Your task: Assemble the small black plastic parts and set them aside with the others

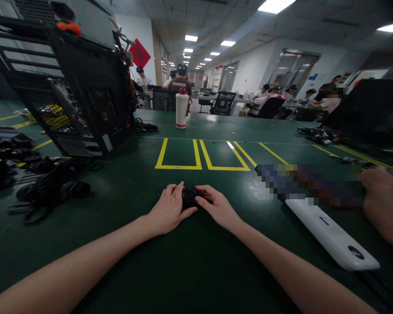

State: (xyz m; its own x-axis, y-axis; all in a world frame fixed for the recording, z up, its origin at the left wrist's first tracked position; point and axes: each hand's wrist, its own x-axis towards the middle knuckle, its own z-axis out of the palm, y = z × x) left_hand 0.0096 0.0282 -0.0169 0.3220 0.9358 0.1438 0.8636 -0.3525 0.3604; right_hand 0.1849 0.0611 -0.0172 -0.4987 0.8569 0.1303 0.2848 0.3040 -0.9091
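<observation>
Between my two hands, on the dark green table (183, 261), is a small black cylindrical object (188, 197). My left hand (170, 207) is wrapped round its left side, thumb along the near edge. The fingertips and thumb of my right hand (216, 205) pinch its right end, where a thin rim stands up. My fingers cover part of the object, and its details are too dark to make out. Just beyond my hands, yellow tape (178, 167) marks frames on the table top.
A black computer case (81, 87) stands at the left, with tangled black cables (52, 187) before it. A white bottle (181, 111) stands farther back. At the right lie a white elongated device (330, 235) and blurred items, beside another person's hand (384, 200).
</observation>
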